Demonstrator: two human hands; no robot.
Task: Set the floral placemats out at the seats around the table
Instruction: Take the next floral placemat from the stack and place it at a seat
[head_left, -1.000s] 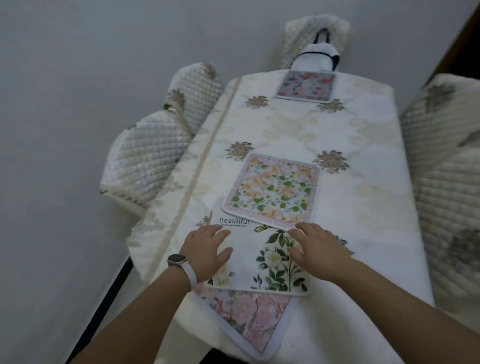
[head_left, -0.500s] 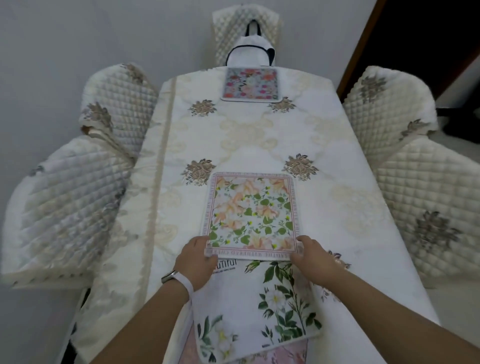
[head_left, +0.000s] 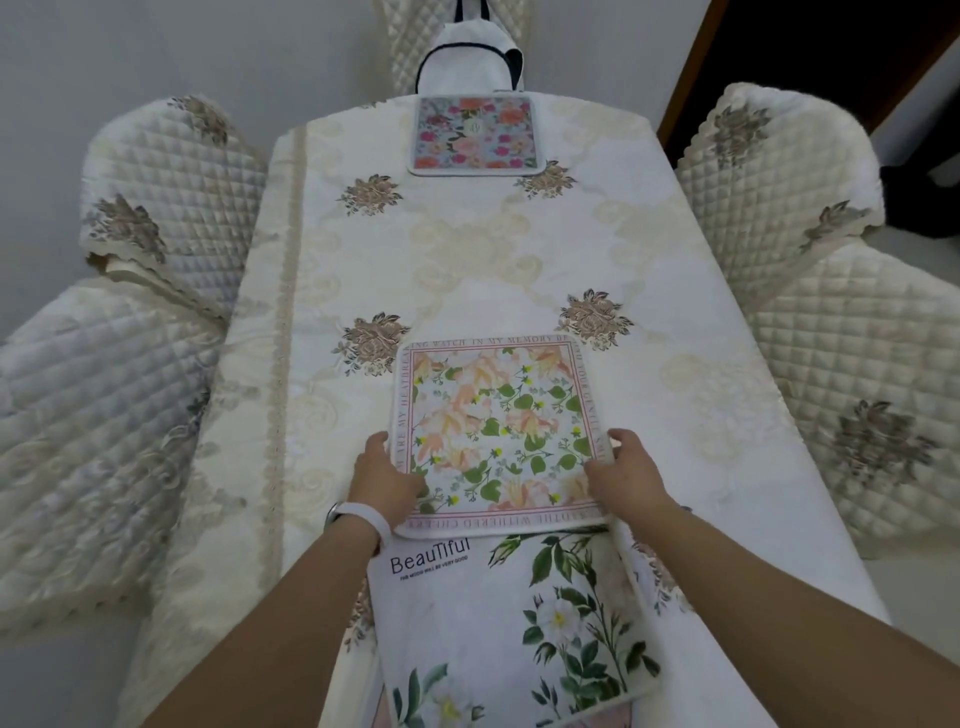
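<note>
A square placemat with peach flowers and green leaves (head_left: 496, 415) lies mid-table, its near edge overlapping a white "Beautiful" placemat (head_left: 509, 618). My left hand (head_left: 384, 480) grips the peach mat's near left corner, thumb on top. The mat's near right corner is held by my right hand (head_left: 626, 470). A pink-flowered mat (head_left: 597, 722) peeks out under the white one at the bottom edge. At the far end of the table lies a mat with red and pink flowers (head_left: 475, 136).
The table (head_left: 519, 244) wears a cream tablecloth with brown flower motifs. Quilted chairs stand on the left (head_left: 156, 192) and right (head_left: 779, 176). A white bag with dark trim (head_left: 470, 60) rests on the far chair. A dark doorway opens at the back right.
Both hands left the white "Beautiful" mat and took hold of the peach mat's near corners. The view swung from the table's left side to face it squarely.
</note>
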